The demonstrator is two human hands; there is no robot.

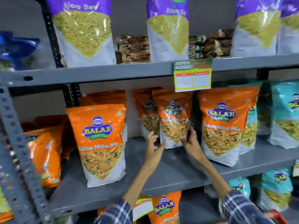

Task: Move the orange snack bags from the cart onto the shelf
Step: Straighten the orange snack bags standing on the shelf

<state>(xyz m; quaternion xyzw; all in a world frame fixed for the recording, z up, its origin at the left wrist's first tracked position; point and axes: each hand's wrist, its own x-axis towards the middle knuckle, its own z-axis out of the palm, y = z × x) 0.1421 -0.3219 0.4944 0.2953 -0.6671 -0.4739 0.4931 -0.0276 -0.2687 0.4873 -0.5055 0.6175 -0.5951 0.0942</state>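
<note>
Several orange snack bags stand on the grey middle shelf [169, 173]. One orange bag [174, 117] stands upright at the centre back, between my two hands. My right hand [190, 140] pinches its lower right edge, thumb on the front and fingers behind. My left hand [153, 145] hovers just off the bag's lower left corner with its fingers spread, holding nothing. Larger-looking orange bags stand in front at the left [100, 143] and at the right [224, 126]. Another orange bag [165, 207] shows below the shelf edge; what it rests on is hidden.
Purple-topped Aloo Sev bags [84, 29] fill the upper shelf, and a yellow price tag [192, 75] hangs from its edge. Teal bags [284, 113] stand at the right and on the lower shelf. A red cart edge [275, 215] shows at the bottom right. A perforated upright [14, 135] is at the left.
</note>
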